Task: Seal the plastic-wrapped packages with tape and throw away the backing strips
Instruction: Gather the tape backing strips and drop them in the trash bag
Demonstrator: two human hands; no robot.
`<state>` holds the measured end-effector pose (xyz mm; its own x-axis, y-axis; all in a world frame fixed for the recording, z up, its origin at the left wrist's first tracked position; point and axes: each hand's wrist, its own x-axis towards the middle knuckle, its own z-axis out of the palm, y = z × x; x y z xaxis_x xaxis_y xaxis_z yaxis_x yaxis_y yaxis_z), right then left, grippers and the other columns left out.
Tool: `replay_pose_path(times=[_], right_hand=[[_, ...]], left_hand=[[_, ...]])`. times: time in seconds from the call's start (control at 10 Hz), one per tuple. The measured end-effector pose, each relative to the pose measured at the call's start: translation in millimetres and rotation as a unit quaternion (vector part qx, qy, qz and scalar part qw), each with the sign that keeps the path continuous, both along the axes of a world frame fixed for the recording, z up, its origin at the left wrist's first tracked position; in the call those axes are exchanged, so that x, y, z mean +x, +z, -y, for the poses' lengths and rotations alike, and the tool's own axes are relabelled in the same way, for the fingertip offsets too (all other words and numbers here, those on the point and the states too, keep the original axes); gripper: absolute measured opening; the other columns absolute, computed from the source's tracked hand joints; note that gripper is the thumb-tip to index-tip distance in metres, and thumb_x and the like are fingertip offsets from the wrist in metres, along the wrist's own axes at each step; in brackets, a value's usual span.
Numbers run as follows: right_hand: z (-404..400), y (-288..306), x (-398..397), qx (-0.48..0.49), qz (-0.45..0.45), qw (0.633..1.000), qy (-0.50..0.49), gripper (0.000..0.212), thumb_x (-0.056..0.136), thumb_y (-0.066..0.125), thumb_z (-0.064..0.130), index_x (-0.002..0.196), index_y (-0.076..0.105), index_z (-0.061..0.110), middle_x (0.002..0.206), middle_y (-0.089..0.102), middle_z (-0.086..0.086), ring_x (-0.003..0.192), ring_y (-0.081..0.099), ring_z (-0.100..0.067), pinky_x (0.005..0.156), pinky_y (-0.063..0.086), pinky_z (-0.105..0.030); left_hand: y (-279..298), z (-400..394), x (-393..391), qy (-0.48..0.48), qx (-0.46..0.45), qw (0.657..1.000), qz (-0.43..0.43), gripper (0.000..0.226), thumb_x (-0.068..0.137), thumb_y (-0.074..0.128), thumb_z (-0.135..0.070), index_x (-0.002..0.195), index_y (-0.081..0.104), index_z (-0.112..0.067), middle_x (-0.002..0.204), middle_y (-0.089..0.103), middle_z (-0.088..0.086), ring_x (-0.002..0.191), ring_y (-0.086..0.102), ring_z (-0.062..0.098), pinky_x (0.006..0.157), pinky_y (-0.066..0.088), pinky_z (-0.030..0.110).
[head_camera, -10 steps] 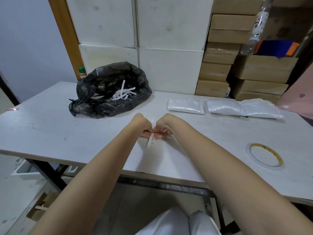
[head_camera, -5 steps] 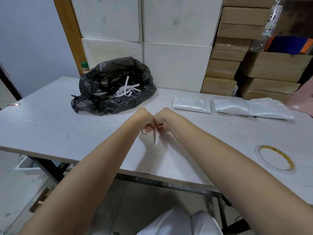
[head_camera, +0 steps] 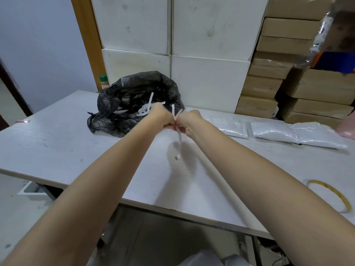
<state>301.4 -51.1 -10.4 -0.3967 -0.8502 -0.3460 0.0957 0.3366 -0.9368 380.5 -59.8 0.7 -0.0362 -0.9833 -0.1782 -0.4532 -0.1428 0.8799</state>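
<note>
Bag (head_camera: 123, 104) lies left on the table (head_camera: 48, 146), packages (head_camera: 299, 134) right.

One head-worn wide-angle view looks forward and down, close over the table (head_camera: 57, 150).

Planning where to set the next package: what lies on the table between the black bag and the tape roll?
In the head view, both hands pinch a white backing strip between the black bag and tape roll.

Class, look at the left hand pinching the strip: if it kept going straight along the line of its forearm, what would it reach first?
Most likely the black bag, whose open mouth with discarded strips lies just beyond the left hand. Depth is hard to judge; the hand may already be close over its near edge.
</note>
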Motion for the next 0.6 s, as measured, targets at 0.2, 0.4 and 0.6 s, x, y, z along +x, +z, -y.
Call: replay_pose_path(times=[0.2, 0.4, 0.6], right_hand=[[35.0, 24.8, 32.8, -0.081, 0.082, 0.993, 0.0, 0.002, 0.089, 0.049, -0.002, 0.09, 0.051, -0.002, 0.087, 0.06, -0.015, 0.077, 0.062, -0.026, 0.068, 0.058, -0.032], [67.8, 30.0, 69.2, -0.085, 0.248, 0.965, -0.026, 0.026, 0.094, 0.037, 0.021, 0.073, 0.049, 0.011, 0.077, 0.053, -0.009, 0.077, 0.055, -0.025, 0.067, 0.043, -0.033], [93.1, 13.0, 74.4, -0.094, 0.335, 0.937, -0.008, 0.05, 0.095, 0.033, 0.044, 0.121, 0.053, 0.006, 0.115, 0.057, -0.016, 0.104, 0.053, -0.027, 0.096, 0.042, -0.038]], left_hand=[[31.4, 53.5, 25.3, -0.008, -0.146, 0.975, 0.165, 0.016, 0.076, 0.066, -0.002, 0.09, 0.072, 0.0, 0.089, 0.071, 0.015, 0.082, 0.067, 0.028, 0.082, 0.057, 0.038], [38.6, 83.6, 35.8, -0.064, -0.255, 0.884, 0.386, 0.018, 0.085, 0.051, 0.0, 0.09, 0.069, -0.002, 0.06, 0.048, 0.005, 0.068, 0.054, 0.029, 0.064, 0.045, 0.035], [12.0, 104.7, 39.3, -0.11, -0.29, 0.815, 0.489, 0.017, 0.087, 0.051, -0.005, 0.071, 0.054, -0.008, 0.067, 0.043, 0.002, 0.065, 0.048, 0.022, 0.06, 0.038, 0.032]])
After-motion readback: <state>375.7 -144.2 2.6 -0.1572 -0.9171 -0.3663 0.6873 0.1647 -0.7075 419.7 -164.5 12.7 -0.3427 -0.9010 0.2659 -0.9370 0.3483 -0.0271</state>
